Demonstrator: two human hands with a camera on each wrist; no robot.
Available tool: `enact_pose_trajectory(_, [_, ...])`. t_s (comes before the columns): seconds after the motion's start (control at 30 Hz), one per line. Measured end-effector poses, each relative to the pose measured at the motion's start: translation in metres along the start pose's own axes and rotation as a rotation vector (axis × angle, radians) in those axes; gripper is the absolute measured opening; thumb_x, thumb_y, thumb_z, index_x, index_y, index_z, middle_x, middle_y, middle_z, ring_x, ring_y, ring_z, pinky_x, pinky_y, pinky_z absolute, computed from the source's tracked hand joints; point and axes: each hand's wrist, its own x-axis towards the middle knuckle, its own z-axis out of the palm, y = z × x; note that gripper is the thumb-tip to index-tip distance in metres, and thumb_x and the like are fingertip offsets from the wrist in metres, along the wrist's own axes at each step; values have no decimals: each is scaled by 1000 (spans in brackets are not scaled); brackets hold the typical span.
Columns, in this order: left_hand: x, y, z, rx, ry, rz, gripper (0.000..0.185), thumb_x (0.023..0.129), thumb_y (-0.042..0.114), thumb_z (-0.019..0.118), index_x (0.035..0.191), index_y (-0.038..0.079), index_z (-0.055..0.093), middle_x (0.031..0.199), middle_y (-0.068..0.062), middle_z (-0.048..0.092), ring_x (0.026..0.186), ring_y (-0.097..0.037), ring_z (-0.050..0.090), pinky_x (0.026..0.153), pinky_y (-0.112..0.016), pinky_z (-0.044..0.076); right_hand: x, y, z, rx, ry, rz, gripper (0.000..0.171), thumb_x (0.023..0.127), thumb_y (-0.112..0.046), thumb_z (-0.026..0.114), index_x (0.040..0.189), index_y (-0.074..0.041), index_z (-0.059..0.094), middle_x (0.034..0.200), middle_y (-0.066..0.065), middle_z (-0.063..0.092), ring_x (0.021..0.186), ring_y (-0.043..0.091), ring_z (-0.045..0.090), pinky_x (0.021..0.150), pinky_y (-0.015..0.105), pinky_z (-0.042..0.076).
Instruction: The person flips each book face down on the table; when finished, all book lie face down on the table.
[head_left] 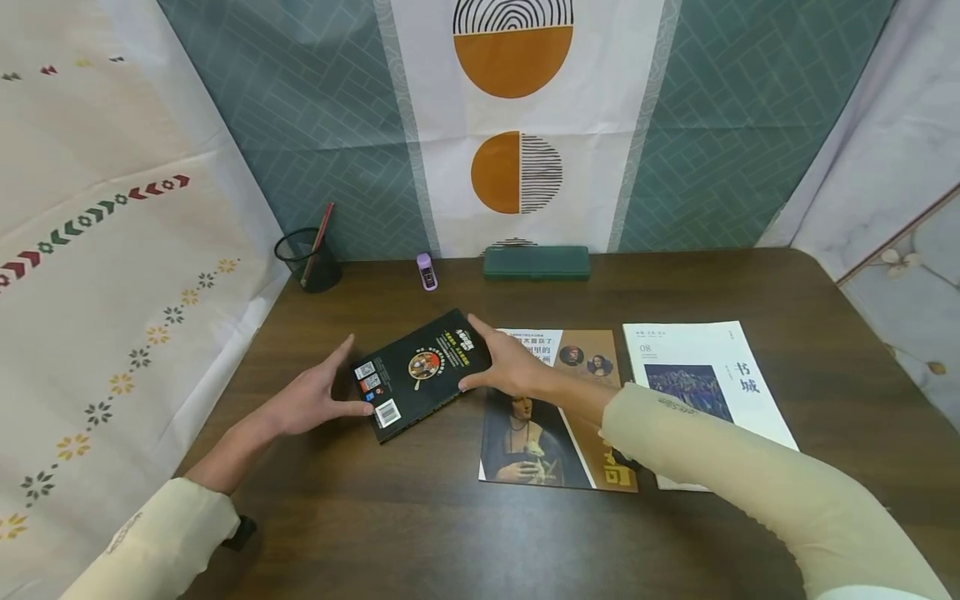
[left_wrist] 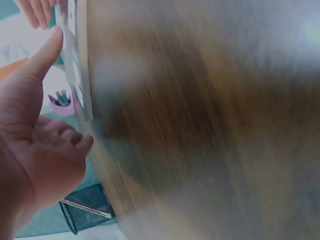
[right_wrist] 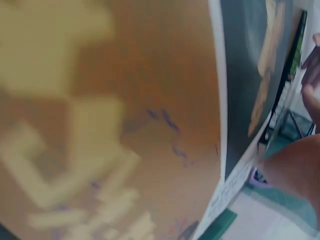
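A black book (head_left: 423, 371) with a barcode, several QR codes and a round picture lies at a slant on the wooden table. At its right end, my right hand (head_left: 513, 358) holds it between thumb and fingers. My left hand (head_left: 311, 400) is at the opposite end, thumb near the barcode corner and fingers spread past the short edge. The left wrist view shows that hand (left_wrist: 37, 135) with its thumb stretched out. Under my right forearm lies a brown magazine (head_left: 536, 450) with a painted portrait, partly covered by the hand and arm.
A white book (head_left: 750, 383) lies to the right, partly under the right sleeve. Along the back stand a black mesh cup (head_left: 322, 271) with a red pencil (head_left: 321, 229), a small purple item (head_left: 427, 272) and a green case (head_left: 536, 262). Patterned cloths hang behind.
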Motion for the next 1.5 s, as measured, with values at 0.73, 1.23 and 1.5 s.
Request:
enact_pose_trajectory(0.73, [10,-15,-2,56,-32,147,111,82,49,91,166,4,34,165,-24,40,147,-46,44,117,-64,36,-14,-1,12,-125,232,-42,79,86,-1,88,156,3,49,143,23,64,127,36,66,100,45,56])
enact_pose_trajectory(1.23, [6,-15,-2,240,54,157,109,76,66,88,157,5,51,143,-25,63,124,-40,66,102,-61,52,2,-6,5,-232,209,-91,62,86,1,87,143,6,62,135,21,69,122,34,69,97,43,58])
enact_pose_trajectory(1.5, [0,-19,-2,296,130,235,89,77,58,92,145,6,66,128,-21,73,104,-30,75,87,-54,59,12,-4,2,-226,173,-83,59,86,3,86,141,4,65,138,19,67,129,34,65,102,43,56])
